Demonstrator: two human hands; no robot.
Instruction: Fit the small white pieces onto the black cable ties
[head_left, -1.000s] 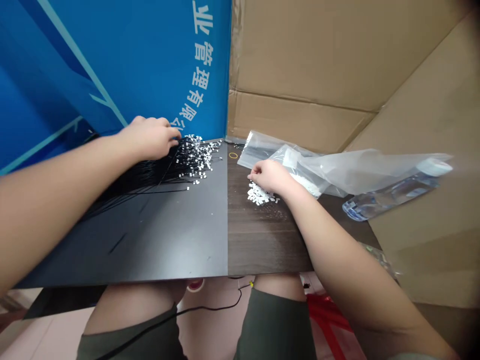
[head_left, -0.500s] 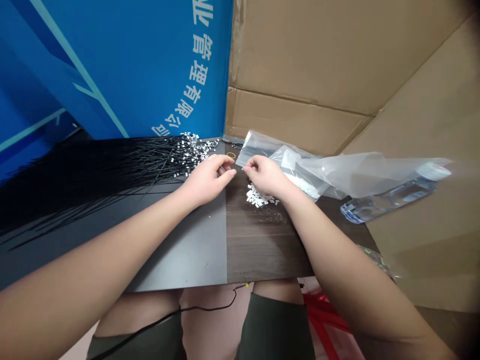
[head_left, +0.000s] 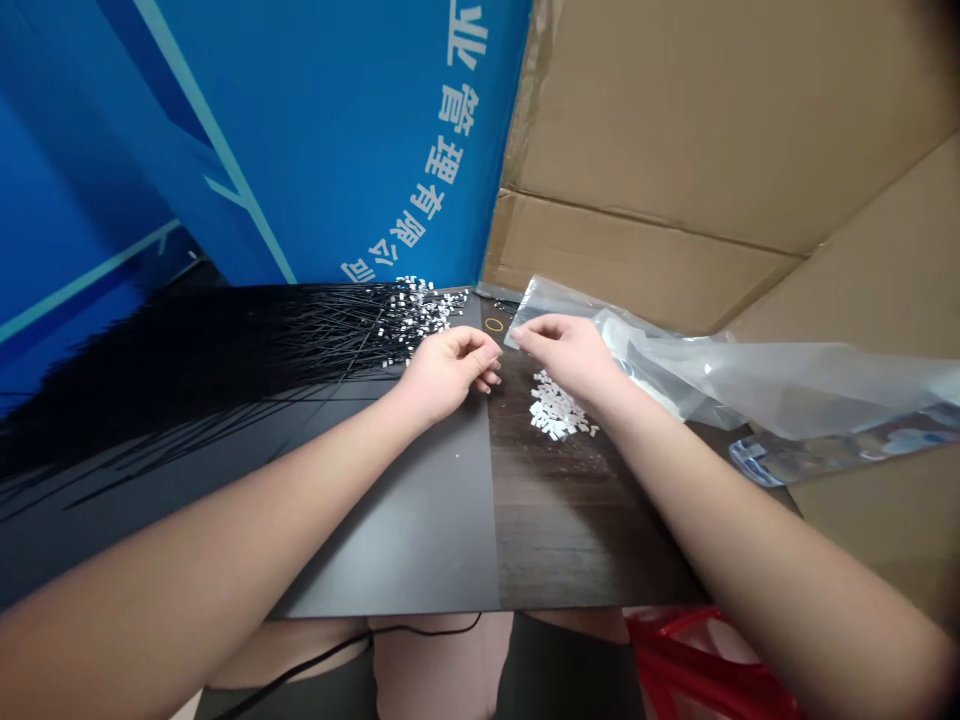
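My left hand (head_left: 450, 372) is above the table, thumb tip against the index finger and the other fingers curled below. Anything in that pinch is too small to make out. To its right, my right hand (head_left: 570, 352) pinches thumb and forefinger together beside the edge of a clear plastic bag (head_left: 551, 292); whether it holds a piece cannot be seen. Just below my right hand lies a pile of small white plastic pieces (head_left: 556, 408). Behind my left hand, a bundle of thin black wires (head_left: 300, 325) ends in many small white connectors (head_left: 420, 305).
A yellow ring (head_left: 494, 324) lies between and beyond the hands. Clear plastic sheeting (head_left: 795, 375) and a clear bottle (head_left: 772, 462) are at the right. A blue printed panel (head_left: 322, 130) and cardboard walls (head_left: 660, 110) close off the back. Below the table is something red (head_left: 697, 650).
The whole view has shifted, with the scene lying further right and slightly lower. My left thumb and index finger have come together. My right hand has lifted a little, baring more of the white pile.
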